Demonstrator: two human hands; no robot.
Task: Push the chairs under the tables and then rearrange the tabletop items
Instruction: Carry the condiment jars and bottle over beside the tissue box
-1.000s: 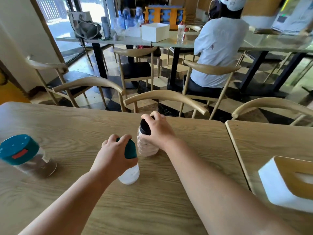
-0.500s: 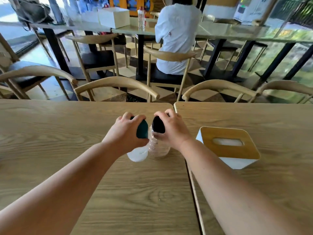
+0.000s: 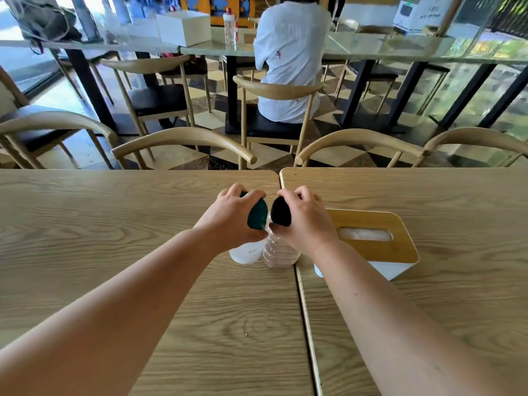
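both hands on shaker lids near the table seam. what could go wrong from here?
1. The left hand and right hand grip only the lids; the white green-lidded shaker or clear ribbed black-lidded shaker could tip.
2. The clear one's base sits by the seam between the wooden tables and might catch.
3. The white wood-topped tissue box crowds the right hand.

You are working in bright daylight that pours in from the windows (image 3: 17, 52) at the far left and right, blowing out to white at the upper left. The glossy far tabletop (image 3: 400, 47) carries strong glare and reflections. Your near wooden table (image 3: 114, 224) is evenly lit, with only soft shadows. Wide-angle distortion bends the edges, and the background looks slightly soft.
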